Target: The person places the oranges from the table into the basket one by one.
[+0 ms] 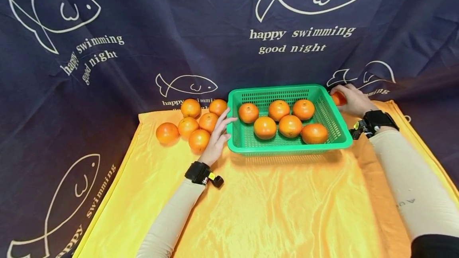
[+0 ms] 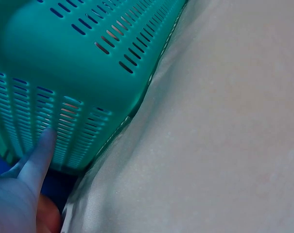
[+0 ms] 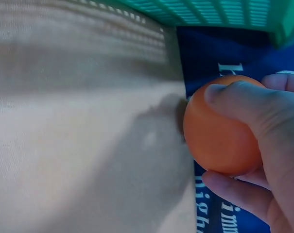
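My right hand [image 1: 353, 100] grips an orange [image 3: 222, 133] just outside the right end of a green plastic basket [image 1: 290, 149]. In the right wrist view, its thumb lies over the top of the fruit and other fingers curl below. My left hand [image 1: 216, 140] is at the basket's left end, fingers fairly straight, with fingertips over the rim. One finger [image 2: 37, 158] extends along the slotted end wall in the left wrist view. Inside the basket lie several oranges [image 1: 290, 126], spread in two loose rows.
Several more oranges [image 1: 188, 127] cluster on the yellow cloth [image 1: 272, 210] left of the basket, close beside my left hand. A dark blue curtain [image 1: 193, 43] with white fish drawings hangs right behind the basket and along the left side.
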`<state>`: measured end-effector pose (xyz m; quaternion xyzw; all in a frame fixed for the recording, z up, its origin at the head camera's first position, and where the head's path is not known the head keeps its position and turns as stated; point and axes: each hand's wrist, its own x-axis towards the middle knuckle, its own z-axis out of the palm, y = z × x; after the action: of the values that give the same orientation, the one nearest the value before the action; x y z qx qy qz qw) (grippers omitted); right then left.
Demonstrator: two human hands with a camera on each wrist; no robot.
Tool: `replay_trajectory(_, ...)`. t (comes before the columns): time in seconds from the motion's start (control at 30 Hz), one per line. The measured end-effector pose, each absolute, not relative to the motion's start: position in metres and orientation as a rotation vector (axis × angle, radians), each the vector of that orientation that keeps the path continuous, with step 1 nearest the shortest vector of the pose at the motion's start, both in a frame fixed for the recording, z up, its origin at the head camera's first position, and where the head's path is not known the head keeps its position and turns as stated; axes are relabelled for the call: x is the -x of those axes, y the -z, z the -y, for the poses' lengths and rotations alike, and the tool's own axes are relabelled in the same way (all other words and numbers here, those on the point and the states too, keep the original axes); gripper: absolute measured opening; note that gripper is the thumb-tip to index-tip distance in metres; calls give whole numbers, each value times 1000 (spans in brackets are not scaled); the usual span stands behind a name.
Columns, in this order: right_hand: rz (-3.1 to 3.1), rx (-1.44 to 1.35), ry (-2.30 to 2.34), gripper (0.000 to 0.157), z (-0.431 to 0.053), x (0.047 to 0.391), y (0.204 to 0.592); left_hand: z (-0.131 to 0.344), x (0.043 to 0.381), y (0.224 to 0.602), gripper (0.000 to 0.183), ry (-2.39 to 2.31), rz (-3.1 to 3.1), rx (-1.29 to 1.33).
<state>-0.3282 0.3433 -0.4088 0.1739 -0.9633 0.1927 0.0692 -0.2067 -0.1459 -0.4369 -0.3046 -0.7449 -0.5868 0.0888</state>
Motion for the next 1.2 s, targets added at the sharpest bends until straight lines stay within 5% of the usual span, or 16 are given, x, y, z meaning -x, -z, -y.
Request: replay_trajectory(1.2,2962,-768,-421,53,-353,311,336,144,206,436,53,1744,2223,901)
